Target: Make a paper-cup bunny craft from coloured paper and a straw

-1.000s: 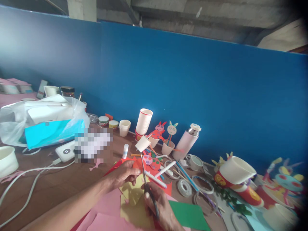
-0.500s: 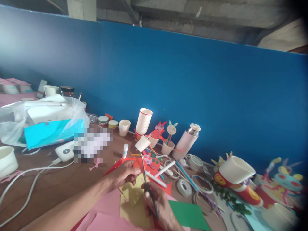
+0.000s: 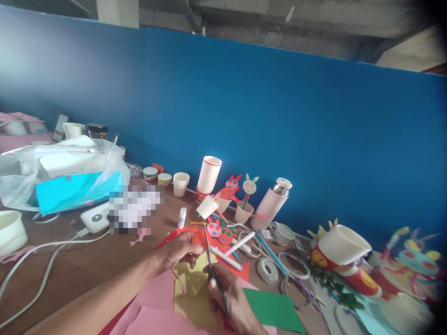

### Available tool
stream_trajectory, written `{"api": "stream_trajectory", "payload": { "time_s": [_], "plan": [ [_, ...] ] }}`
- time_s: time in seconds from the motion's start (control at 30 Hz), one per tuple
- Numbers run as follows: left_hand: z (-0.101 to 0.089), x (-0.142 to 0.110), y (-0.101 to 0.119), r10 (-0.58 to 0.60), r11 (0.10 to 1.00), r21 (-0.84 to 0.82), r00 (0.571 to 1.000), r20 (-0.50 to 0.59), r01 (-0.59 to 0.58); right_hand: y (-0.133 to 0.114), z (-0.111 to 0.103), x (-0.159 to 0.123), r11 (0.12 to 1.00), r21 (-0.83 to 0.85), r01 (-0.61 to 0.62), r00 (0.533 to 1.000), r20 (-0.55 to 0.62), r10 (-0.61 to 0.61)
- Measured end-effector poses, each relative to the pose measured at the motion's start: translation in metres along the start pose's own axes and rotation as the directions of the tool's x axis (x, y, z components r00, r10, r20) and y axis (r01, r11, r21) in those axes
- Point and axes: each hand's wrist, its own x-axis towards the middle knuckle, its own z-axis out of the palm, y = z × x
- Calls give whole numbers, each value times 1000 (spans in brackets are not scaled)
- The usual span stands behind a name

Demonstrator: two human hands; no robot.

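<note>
Scissors [image 3: 219, 283], black-handled: were grasped by the handles in the right hand [image 3: 231, 292], above yellow paper [image 3: 190, 300]; blades were pointed away, long axis tilted leftward. Red paper piece [image 3: 199, 238]: was pinched by the left hand [image 3: 181, 250] beside the blades (partly covered by fingers). Yellow emblem on red cup [image 3: 321, 260]: was too blurred to be read.

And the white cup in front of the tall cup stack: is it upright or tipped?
Tipped: the white cup leans, walls slanting; the short cup stack to its left stands upright.
</note>
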Motion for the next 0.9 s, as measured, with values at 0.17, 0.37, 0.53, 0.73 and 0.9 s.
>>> {"api": "stream_trajectory", "payload": {
  "time_s": [0.17,0.37,0.53,0.73,0.9],
  "plan": [
    [-2,0,0,3,1000,9,1000,28,-4,0,2,-1,1000,-23,-8,1000,-9,7],
    [-3,0,-1,9,1000,-2,999,33,-9,-2,2,-2,1000,-30,-1,1000,-12,1],
    [-3,0,0,21,1000,4,998,51,-21,-4,0,-1,998,-68,4,1000,-2,-4],
    [-1,-2,1,-9,1000,11,999,31,9,-6,1,-1,999,-50,-9,1000,-22,8],
    [1,-1,0,5,999,-39,999,32,-3,-3,-2,1,999,-30,-14,1000,-24,14]
  ]
}}
